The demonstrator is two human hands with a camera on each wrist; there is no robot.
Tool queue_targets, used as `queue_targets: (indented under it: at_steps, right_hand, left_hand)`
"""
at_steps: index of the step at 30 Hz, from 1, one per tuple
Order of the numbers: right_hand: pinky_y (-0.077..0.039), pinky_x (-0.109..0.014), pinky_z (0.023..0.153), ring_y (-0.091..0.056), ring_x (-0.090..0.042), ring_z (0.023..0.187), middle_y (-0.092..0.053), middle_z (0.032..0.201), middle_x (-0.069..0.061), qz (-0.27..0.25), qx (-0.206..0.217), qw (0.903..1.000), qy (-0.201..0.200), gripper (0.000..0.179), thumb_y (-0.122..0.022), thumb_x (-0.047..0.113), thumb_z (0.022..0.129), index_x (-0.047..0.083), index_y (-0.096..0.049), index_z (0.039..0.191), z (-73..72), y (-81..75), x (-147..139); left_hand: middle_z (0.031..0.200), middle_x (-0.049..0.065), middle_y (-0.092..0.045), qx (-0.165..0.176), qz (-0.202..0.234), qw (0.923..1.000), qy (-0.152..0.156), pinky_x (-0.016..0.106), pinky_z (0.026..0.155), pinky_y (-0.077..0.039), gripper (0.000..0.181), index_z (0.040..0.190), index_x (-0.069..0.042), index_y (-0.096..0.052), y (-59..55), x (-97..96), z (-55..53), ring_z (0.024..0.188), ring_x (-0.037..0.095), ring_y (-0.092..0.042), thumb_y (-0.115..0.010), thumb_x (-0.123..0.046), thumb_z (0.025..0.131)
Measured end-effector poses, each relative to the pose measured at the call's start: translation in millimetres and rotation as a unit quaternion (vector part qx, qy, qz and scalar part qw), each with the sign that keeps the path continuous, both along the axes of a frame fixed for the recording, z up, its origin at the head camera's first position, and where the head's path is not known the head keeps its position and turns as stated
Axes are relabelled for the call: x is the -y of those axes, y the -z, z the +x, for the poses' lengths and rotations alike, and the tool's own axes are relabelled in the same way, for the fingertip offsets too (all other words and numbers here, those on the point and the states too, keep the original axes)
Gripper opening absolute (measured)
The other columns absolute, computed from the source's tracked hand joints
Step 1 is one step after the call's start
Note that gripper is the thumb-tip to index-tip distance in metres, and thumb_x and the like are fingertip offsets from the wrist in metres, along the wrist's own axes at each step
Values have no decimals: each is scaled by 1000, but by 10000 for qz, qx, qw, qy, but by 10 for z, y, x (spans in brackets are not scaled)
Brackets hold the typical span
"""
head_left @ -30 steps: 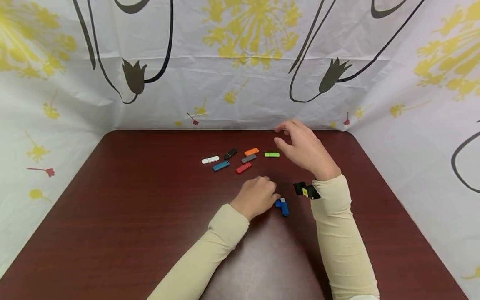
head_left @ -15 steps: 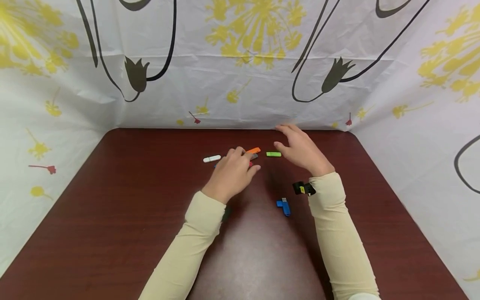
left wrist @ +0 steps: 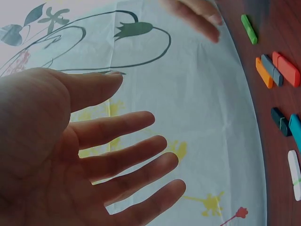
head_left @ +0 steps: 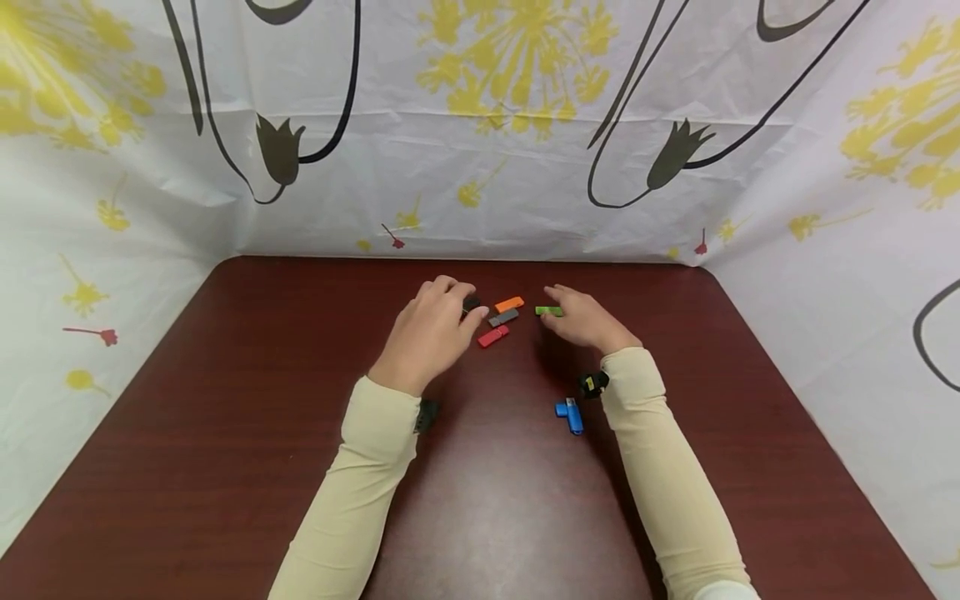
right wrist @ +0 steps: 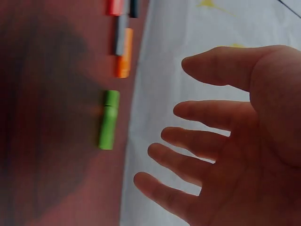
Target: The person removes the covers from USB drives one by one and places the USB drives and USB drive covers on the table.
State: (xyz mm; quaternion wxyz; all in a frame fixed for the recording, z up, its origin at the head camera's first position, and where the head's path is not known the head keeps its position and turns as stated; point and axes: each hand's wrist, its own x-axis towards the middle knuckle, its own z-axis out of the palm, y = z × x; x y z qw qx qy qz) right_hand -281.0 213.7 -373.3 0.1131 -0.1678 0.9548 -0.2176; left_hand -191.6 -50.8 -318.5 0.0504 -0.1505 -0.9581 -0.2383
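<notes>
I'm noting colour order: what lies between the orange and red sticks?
The grey stick lies between the orange stick and the red stick, as the left wrist view shows.

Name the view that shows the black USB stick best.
Left wrist: the black USB stick lies there whole and uncovered. In the head view the left hand hides part of it; the right wrist view catches only a blurred end at top.

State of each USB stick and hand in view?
Blue stick: metal plug exposed
Green stick: plug hidden
Red stick: plug hidden
Orange stick: plug hidden
Gray stick: plug hidden
Black stick: plug hidden
White stick: plug hidden
Teal stick: cut off, unclear
Left hand: spread, empty
Right hand: spread, empty
</notes>
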Motion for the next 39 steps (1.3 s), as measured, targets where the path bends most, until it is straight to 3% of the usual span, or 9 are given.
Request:
queue_targets:
  at_steps: [5,14,20,27,39]
  right_hand:
    - [-23,-63,132,-18,-49,164,-18,176,-31,196,205,9996,-89,65,-54,19,113,-5,-28,168,-41,120,1]
    - [-16,-63,133,-12,-51,165,-17,176,-32,325,445,9984,-98,66,-52,19,113,-4,-26,169,-55,174,5]
    - [-28,-63,130,-27,-50,161,-31,172,-31,404,533,9978,-39,66,-52,21,113,-4,-27,168,-54,183,-6]
    - [-42,-61,122,-49,-45,148,-48,162,-30,319,361,9988,-79,57,-56,16,112,-7,-40,162,-47,148,-10]
    - [-56,-50,101,-63,-34,118,-67,141,-26,467,251,9985,-156,40,-64,2,103,-6,-65,142,-66,163,-36]
  left_hand:
    - [151,16,-59,-28,110,9999,-55,52,109,-56,47,149,-6,-63,-1,30,1,136,34,-57,-63,-33,111]
    - [148,15,-61,-74,119,9999,-50,52,109,-56,45,147,-7,-65,-8,-16,0,134,33,-59,-64,-33,111]
    - [148,15,-61,-64,141,9999,-32,53,108,-57,45,147,-7,-65,-9,-25,16,134,33,-59,-64,-33,111]
    - [148,16,-61,-109,178,9998,-40,53,108,-57,44,147,-7,-65,-15,-16,21,134,33,-59,-64,-33,111]
    - [149,15,-61,-61,190,9998,-47,52,107,-57,44,147,-8,-65,-26,-17,41,134,33,-59,-63,-33,111]
